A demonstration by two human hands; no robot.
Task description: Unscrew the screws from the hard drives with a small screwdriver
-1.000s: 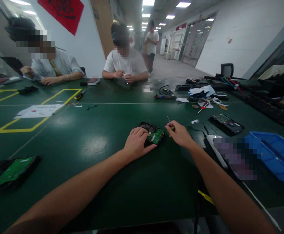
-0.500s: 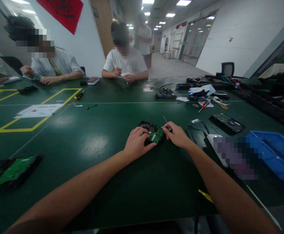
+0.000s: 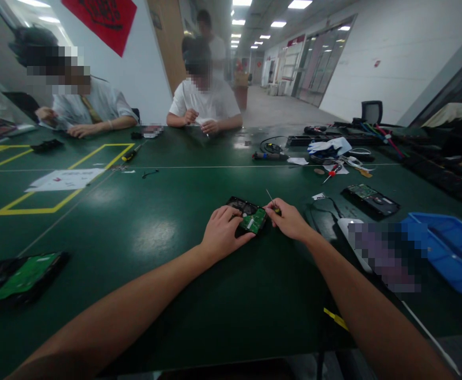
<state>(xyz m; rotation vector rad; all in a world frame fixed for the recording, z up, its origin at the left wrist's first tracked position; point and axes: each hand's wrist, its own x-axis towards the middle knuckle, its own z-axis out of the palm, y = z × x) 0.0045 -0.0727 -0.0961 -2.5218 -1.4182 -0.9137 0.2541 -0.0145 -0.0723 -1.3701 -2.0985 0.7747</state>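
In the head view a black hard drive point(image 3: 239, 203) with a green circuit board point(image 3: 257, 220) lies on the table in front of me. My left hand point(image 3: 222, 227) grips its left and near side, fingers over the top and thumb along the near edge. A thin-shafted screwdriver point(image 3: 270, 197) is pinched in my right hand point(image 3: 288, 217), its shaft pointing up and away from the board. The right fingertips are at the board's right edge; whether they touch it I cannot tell. Part of the drive is hidden under my left hand.
Another hard drive point(image 3: 20, 279) lies at the left, and one more drive point(image 3: 370, 200) at the right. Beyond my right arm are a white cabled device point(image 3: 351, 237) and a blue tray point(image 3: 448, 258). A red-handled screwdriver point(image 3: 332, 171) lies farther back. Co-workers sit across the table.
My hands, the hard drive and the screwdriver keep nearly the same position. In the background, a standing person has moved left, behind the seated co-worker.
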